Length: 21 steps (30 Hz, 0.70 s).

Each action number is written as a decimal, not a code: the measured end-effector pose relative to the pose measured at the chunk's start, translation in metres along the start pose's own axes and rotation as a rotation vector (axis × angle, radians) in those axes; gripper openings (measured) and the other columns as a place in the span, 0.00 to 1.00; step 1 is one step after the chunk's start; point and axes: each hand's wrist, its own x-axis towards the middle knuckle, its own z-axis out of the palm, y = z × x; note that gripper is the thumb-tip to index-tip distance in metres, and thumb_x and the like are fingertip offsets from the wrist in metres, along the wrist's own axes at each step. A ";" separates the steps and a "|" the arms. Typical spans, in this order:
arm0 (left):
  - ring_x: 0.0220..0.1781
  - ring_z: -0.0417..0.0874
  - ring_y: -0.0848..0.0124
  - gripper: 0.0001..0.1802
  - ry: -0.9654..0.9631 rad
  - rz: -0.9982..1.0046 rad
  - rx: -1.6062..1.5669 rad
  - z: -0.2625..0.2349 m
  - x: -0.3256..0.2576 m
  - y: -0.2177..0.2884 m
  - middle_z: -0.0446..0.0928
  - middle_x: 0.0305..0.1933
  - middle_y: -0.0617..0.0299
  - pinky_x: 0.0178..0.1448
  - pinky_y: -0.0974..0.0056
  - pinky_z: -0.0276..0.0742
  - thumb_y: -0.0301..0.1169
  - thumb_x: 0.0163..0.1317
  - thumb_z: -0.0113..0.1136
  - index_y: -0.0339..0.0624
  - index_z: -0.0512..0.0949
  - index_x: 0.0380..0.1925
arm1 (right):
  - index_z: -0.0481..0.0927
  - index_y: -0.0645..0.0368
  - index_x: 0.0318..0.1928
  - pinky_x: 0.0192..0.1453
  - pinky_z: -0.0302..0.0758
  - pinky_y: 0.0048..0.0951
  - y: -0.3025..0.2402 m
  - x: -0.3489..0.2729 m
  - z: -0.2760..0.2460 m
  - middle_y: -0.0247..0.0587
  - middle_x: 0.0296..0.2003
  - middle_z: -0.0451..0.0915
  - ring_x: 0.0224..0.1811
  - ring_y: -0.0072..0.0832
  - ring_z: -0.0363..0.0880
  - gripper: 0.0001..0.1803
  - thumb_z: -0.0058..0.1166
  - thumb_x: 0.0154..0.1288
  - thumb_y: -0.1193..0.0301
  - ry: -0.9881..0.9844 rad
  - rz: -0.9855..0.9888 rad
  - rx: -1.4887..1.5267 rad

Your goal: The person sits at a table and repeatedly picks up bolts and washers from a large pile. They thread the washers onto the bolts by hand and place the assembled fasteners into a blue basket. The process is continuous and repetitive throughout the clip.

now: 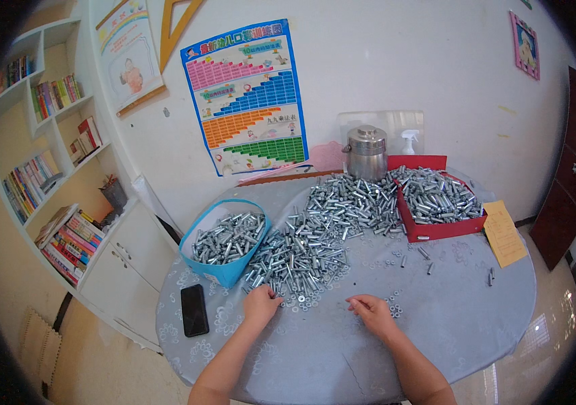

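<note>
Heap, one: small metal sleeves (328, 233), loose, on the grey-clothed counter (315, 364); serves as landmark.
Blue bin (224, 271), one: left of the heap, touching its edge, filled with like pieces.
Red box (446, 231), one: right of the heap, piled to the rim.
Washers (303, 298): scattered at the heap's near edge.
Left hand (260, 305): at the heap's near left edge, fingers curled among washers; grip contents cannot be told.
Right hand (371, 312): nearer the wearer than the heap, thumb and fingers drawn together; whether the grip holds a piece cannot be told.
Phone (194, 310), black: left of the heap, near side.

Hazards, as judged: sleeves could roll from the heap if its slope is nudged; red box could spill, being overfull; washers could slip from the fingers, being small and thin, or be swept aside by a forearm.

Markings: wall poster (247, 98), behind the heap, Chinese headings and coloured arithmetic charts, headings legible; orange card (505, 234), right of the heap past the red box, print too small; no brand made out.
</note>
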 end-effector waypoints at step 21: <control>0.17 0.68 0.80 0.08 -0.542 -0.182 -1.380 0.030 -0.055 0.075 0.71 0.18 0.68 0.21 0.76 0.61 0.31 0.53 0.63 0.40 0.75 0.23 | 0.74 0.60 0.44 0.37 0.72 0.21 -0.025 -0.013 0.020 0.36 0.32 0.77 0.31 0.20 0.74 0.19 0.61 0.51 0.72 -0.045 -0.182 0.087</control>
